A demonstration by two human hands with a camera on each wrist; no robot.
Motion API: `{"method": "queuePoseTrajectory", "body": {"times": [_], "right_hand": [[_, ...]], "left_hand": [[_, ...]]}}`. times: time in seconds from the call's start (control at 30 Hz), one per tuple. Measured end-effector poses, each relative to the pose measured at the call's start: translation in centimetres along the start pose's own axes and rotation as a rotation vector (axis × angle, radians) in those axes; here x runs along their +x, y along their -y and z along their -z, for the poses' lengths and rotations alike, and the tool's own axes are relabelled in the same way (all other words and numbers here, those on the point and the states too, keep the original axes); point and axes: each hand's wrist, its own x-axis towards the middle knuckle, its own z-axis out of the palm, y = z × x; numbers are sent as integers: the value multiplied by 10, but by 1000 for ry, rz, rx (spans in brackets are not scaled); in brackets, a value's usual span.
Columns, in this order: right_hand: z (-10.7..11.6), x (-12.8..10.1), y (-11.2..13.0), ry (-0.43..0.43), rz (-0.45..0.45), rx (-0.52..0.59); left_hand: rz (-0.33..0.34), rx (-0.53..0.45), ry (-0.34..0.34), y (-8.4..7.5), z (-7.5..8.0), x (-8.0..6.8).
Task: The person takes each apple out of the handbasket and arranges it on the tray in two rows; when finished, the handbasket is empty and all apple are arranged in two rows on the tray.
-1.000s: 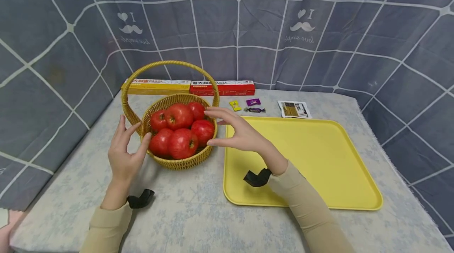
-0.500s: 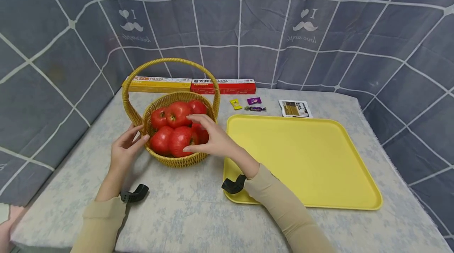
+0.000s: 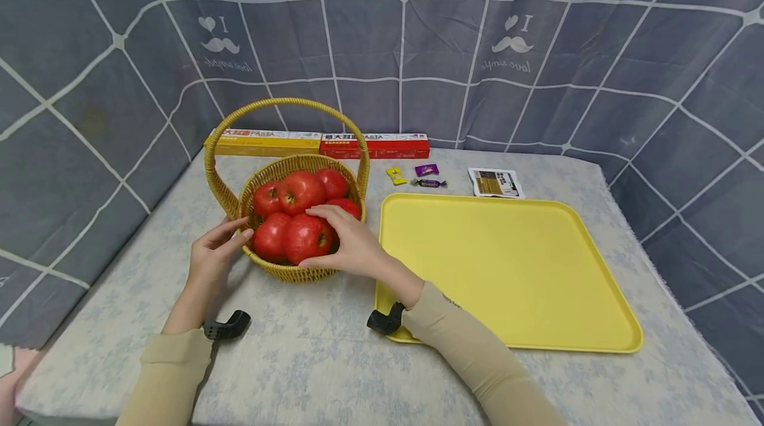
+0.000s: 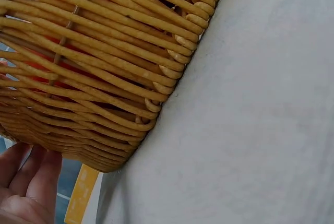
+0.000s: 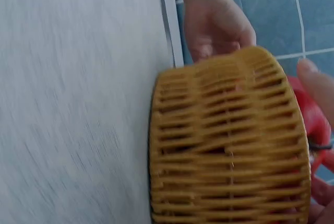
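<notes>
We see the left hand (image 3: 210, 257) holding the left rim of the wicker basket (image 3: 297, 273), its thumb at the near side and its bent fingers round the outer wall. In the left wrist view we make out those fingers against the weave, with only a little of the thumb showing.

The right hand (image 3: 355, 243) is spread wide and curved round the front apple (image 3: 306, 237), fingers over its far side and thumb at its near side; how firmly it presses we cannot tell. That apple sits in the basket, between the two hands. The other red apples (image 3: 270, 238) are packed beside and behind it, just ahead of the fingers, and the basket's handle (image 3: 292, 101) arches above them.

To the right of the right hand, partly under its forearm, we find a yellow tray (image 3: 507, 267). Beyond the hands lie a yellow pasta box (image 3: 265, 144) and a red pasta box (image 3: 375, 146), end to end. Ahead and right of the right hand are three small wrapped candies (image 3: 429, 184), then a white packet (image 3: 495, 183) farther right.
</notes>
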Motion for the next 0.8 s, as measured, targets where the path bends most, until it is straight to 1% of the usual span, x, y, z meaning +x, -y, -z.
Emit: {"method": "queuePoseTrajectory", "body": {"times": [0.13, 0.27, 0.37, 0.47, 0.6, 0.7, 0.8], "right_hand": [[-6, -1, 2, -15, -49, -27], [-8, -2, 4, -47, -93, -3], [-9, -2, 4, -94, -90, 29], [-6, -3, 4, -145, -62, 79], [8, -4, 7, -172, -59, 203], [26, -5, 12, -180, -81, 295], [46, -7, 17, -212, -76, 360]], "left_hand": [[16, -15, 9, 1, 1, 0], [37, -19, 26, 1, 3, 1], [51, -14, 29, 1, 4, 1], [57, -7, 31, 0, 4, 1], [63, -1, 33, -1, 3, 0], [66, -1, 32, -2, 3, 0], [70, -2, 28, -2, 3, 0]]}}
